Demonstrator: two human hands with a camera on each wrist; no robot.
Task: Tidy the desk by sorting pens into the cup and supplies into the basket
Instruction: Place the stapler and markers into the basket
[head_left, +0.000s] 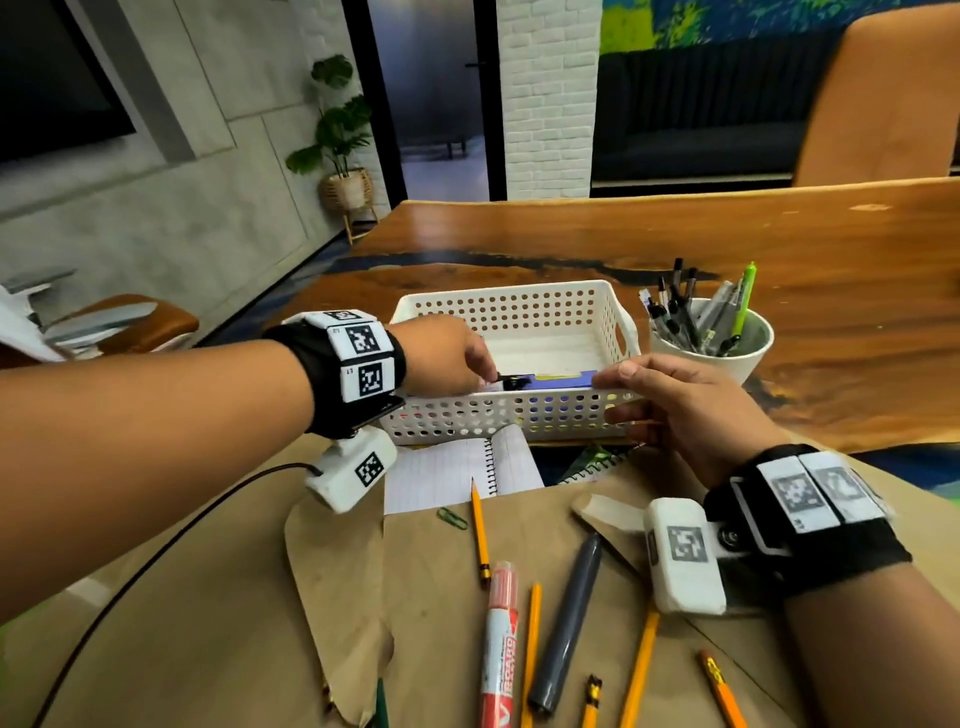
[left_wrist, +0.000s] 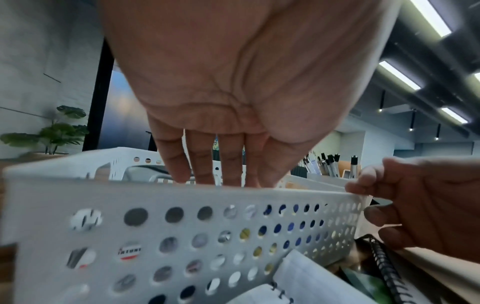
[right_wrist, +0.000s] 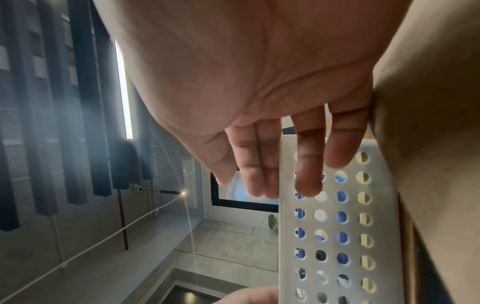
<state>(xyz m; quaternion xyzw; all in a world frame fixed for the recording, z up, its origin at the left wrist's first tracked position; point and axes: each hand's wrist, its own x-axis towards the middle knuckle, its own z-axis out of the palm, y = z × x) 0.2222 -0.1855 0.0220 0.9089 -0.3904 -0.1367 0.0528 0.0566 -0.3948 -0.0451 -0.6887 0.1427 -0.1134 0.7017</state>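
Observation:
A white perforated basket (head_left: 519, 312) stands on the wooden desk with a blue and yellow pad (head_left: 563, 381) inside. My left hand (head_left: 488, 370) reaches into it over the near wall and pinches a small black clip (head_left: 514, 383). In the left wrist view its fingers (left_wrist: 202, 164) point down behind the basket wall (left_wrist: 182, 197), tips hidden. My right hand (head_left: 610, 399) grips the basket's near right corner, thumb on the rim, fingers on the outer wall (right_wrist: 330, 207). A white cup (head_left: 737, 364) full of pens (head_left: 685, 317) sits right of the basket.
On the brown paper nearest me lie a red marker (head_left: 498, 639), a grey pen (head_left: 566, 623), several yellow pencils (head_left: 480, 535) and a green paper clip (head_left: 452, 518). An open spiral notebook (head_left: 447, 478) lies just before the basket. A black cable (head_left: 156, 561) runs at left.

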